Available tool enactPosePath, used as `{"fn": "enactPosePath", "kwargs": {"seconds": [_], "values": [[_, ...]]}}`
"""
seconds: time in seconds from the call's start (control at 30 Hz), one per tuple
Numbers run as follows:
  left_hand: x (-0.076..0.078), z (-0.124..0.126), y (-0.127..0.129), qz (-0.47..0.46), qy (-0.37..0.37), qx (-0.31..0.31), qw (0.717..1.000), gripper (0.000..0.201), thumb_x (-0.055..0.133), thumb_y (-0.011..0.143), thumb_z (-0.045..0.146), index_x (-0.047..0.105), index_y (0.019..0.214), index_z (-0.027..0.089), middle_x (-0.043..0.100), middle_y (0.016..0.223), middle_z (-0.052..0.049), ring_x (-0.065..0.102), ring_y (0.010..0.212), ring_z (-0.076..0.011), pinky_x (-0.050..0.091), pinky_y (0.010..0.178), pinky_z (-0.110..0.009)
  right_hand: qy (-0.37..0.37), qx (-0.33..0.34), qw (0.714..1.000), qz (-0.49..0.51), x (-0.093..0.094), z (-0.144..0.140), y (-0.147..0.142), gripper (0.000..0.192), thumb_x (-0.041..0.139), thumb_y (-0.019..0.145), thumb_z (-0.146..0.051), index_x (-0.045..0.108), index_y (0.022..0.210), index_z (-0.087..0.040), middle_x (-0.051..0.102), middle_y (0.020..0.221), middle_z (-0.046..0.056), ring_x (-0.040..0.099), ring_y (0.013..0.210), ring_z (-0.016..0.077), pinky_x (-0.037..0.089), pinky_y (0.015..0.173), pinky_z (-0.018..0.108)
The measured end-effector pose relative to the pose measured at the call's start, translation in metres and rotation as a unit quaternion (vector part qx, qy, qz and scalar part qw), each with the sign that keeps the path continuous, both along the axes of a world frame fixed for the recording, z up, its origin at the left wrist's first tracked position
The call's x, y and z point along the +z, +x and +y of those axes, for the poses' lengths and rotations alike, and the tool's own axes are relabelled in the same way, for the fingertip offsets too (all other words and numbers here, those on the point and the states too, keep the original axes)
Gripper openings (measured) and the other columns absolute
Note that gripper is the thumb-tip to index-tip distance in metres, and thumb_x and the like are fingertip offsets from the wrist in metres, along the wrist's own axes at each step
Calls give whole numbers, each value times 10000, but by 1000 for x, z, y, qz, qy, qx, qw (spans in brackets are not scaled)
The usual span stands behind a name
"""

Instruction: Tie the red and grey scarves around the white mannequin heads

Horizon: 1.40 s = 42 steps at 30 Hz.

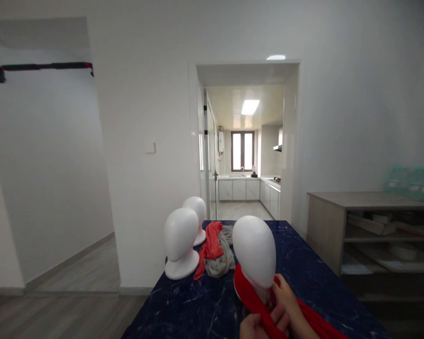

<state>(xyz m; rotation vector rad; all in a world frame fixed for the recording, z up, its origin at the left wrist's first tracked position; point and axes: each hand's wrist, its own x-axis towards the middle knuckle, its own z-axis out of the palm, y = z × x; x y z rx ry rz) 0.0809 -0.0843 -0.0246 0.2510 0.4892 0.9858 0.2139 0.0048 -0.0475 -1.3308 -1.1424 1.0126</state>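
A white foam mannequin head [255, 252] stands on the dark blue marbled table [183, 306] near me, with a red scarf [249, 294] wrapped round its neck. My right hand [286, 296] grips the scarf at the front of the neck. My left hand [256, 327] is at the bottom edge, its fingers closed on the same red cloth just below. The scarf's tail [321, 322] trails to the right over the table.
Two more white mannequin heads [180, 247] [197, 212] stand at the table's far left. Between them and the near head lie a red cloth [210, 247] and a grey cloth [222, 259]. A wooden shelf unit [374, 235] is at the right. A doorway leads to a kitchen [245, 188].
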Motion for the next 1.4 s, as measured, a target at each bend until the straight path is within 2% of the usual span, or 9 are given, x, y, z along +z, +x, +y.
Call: {"fn": "enactPosePath", "kwargs": {"seconds": [0.1, 0.2, 0.27, 0.4, 0.5, 0.67, 0.97, 1.23, 1.4], "values": [[12, 9, 0, 134, 126, 1, 983, 215, 583, 631, 318, 625, 818, 220, 772, 977, -154, 712, 1064, -386, 509, 914, -507, 47, -20, 998, -26, -3, 3, 2, 401, 609, 758, -628, 599, 865, -241, 695, 709, 16, 678, 671, 228, 508, 627, 314], [24, 20, -11, 340, 318, 18, 885, 93, 593, 642, 237, 620, 732, 230, 757, 876, -98, 701, 975, -315, 504, 912, -423, 104, -25, 994, -33, 0, -2, 2, 354, 657, 776, -564, 628, 867, -223, 746, 881, 53, 707, 850, 253, 530, 767, 322], [26, 27, -18, 414, 373, 22, 830, 67, 568, 709, 236, 633, 700, 228, 749, 838, -90, 698, 895, -289, 514, 869, -402, 107, -13, 993, -39, 5, -8, 0, 331, 648, 810, -544, 635, 885, -222, 753, 898, 54, 710, 850, 263, 534, 772, 331], [15, 37, -19, 402, 302, 81, 861, 111, 592, 734, 236, 681, 797, 216, 760, 837, -91, 717, 796, -289, 543, 782, -405, 95, -12, 992, -81, 22, -23, 1, 298, 599, 871, -498, 675, 960, -225, 774, 939, 68, 726, 848, 285, 542, 760, 353], [11, 37, -18, 387, 306, 125, 861, 204, 673, 712, 183, 707, 911, 210, 786, 973, -105, 732, 918, -306, 546, 887, -404, 110, -43, 985, -125, 38, -33, 5, 319, 582, 884, -481, 705, 1024, -222, 782, 1021, 98, 732, 954, 306, 542, 831, 373], [14, 35, -18, 378, 307, 121, 865, 396, 744, 713, 169, 707, 1107, 168, 789, 1104, -126, 732, 1015, -313, 556, 936, -385, 96, -68, 982, -150, 51, -41, 6, 275, 654, 850, -471, 678, 954, -217, 780, 961, 86, 728, 899, 293, 531, 802, 364], [14, 32, -14, 440, 343, 129, 820, 525, 776, 687, 134, 657, 1198, 163, 783, 1151, -110, 735, 1046, -291, 565, 951, -362, 33, 180, 980, 74, 68, -55, -1, 359, 752, 825, -475, 784, 994, -160, 806, 1021, 90, 732, 983, 291, 519, 1000, 406], [27, 25, -23, 469, 367, 135, 792, 420, 648, 762, 99, 668, 1172, 188, 777, 1166, -123, 736, 996, -268, 556, 907, -345, 41, 251, 966, -35, 60, -57, -3, 247, 809, 750, -335, 755, 898, -145, 784, 896, 53, 703, 832, 241, 516, 761, 317], [24, 38, -31, 432, 321, 136, 832, 437, 683, 699, 73, 686, 1118, 200, 794, 1083, -101, 733, 1019, -277, 540, 909, -338, 51, 188, 981, -3, 50, -43, 8, 187, 663, 733, -255, 651, 909, -194, 779, 902, 47, 721, 868, 246, 538, 790, 329]]}}
